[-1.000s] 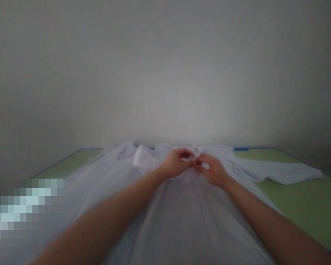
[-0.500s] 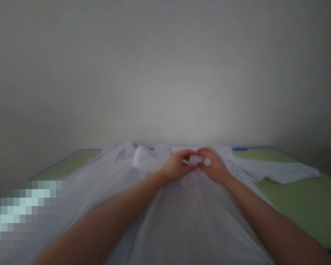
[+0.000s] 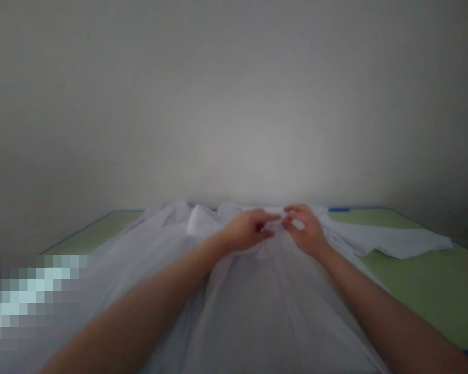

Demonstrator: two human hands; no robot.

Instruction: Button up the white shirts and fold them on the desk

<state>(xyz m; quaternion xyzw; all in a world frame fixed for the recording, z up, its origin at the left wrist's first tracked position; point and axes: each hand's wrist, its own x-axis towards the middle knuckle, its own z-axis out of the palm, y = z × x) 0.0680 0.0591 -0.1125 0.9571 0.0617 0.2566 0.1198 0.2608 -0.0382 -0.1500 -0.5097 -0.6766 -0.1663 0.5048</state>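
Observation:
A white long-sleeved garment point(image 3: 249, 311) lies spread over the table, its upper part at the far side. My left hand point(image 3: 247, 228) is over the upper front, index finger stretched toward the right hand and thumb held apart from it. Close beside it, my right hand point(image 3: 308, 228) has its thumb and fingers curled at the cloth near the neck, seemingly pinching it. Blur hides any small fastening between the fingertips. One sleeve point(image 3: 405, 241) stretches out to the right, and bunched white folds point(image 3: 205, 223) stand up left of my left hand.
The green tabletop point(image 3: 432, 296) with a blue edge shows at the right and far left. A plain grey wall point(image 3: 234, 104) rises directly behind the table. A pixelated patch point(image 3: 27, 296) covers the lower left.
The fingertips of my two hands were together on the cloth. Now the left hand has drawn slightly left and its thumb and index finger have parted. The garment is nearly unchanged.

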